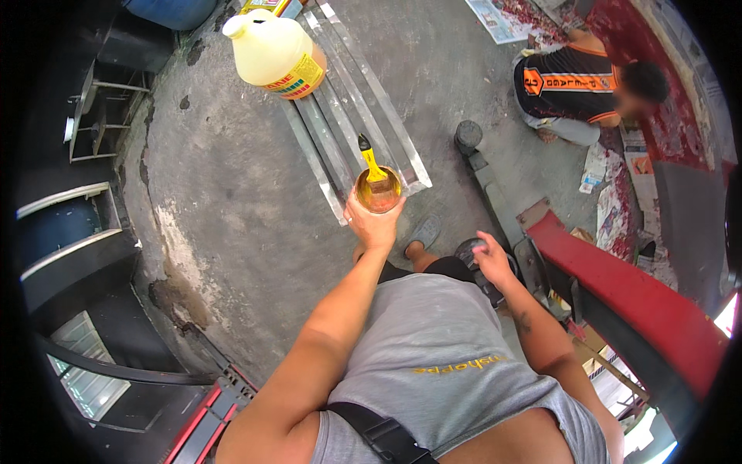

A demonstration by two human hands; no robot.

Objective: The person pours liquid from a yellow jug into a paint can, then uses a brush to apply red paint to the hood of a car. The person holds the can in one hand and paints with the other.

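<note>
My left hand point(374, 225) is wrapped round a small open tin can point(396, 185), which I hold out ahead of my body. A paintbrush point(372, 162) with a yellow and black handle stands in the can, its bristle end down inside. What liquid the can holds, if any, I cannot make out. My right hand point(494, 260) hangs in the air by my right side with nothing in it, its fingers loosely bent and apart. Beyond the can, several long grey metal bars point(340, 127) lie side by side on the floor.
A pale yellow jug point(270, 54) stands on the bars' far part, beside a colourful box point(270, 8). A red metal beam point(618, 282) and a dark post base point(468, 138) are on my right. Farther right, a person point(568, 85) crouches among newspapers point(498, 22).
</note>
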